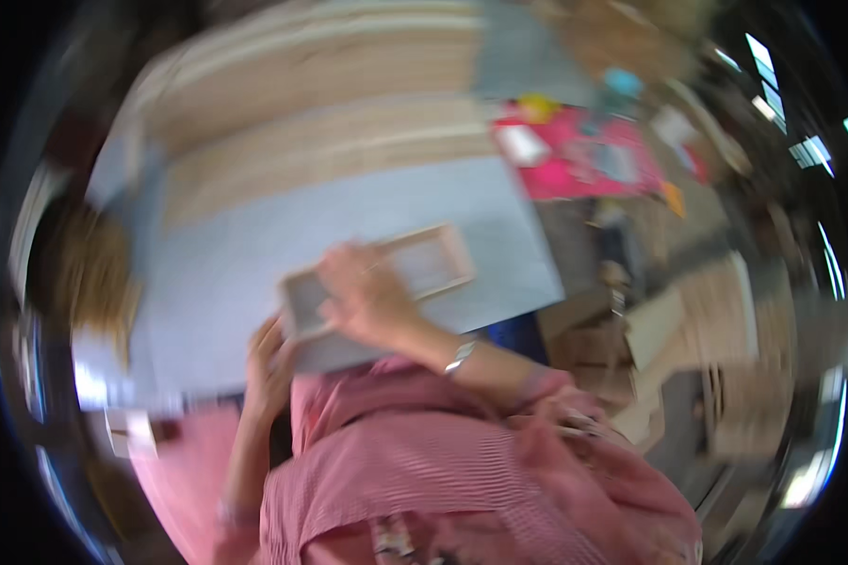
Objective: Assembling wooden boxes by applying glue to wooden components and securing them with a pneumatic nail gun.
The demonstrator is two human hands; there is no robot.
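Observation:
A shallow rectangular wooden frame with light, thin sides lies slightly slanted on a pale grey tabletop, close in front of me. At its near left corner my left hand grips the end with bent fingers. My right hand reaches across the middle of the frame, fingers curled down over its inside. Whatever lies under those fingers is hidden, and motion blurs the hand. A silvery band circles my right wrist.
Long stacked wooden pieces line the table's far side. At the far right, a bright pink cloth bears several small things, including a yellow one. Cut wooden boards stand to the right. A brown bristly bundle is beside the table's left edge.

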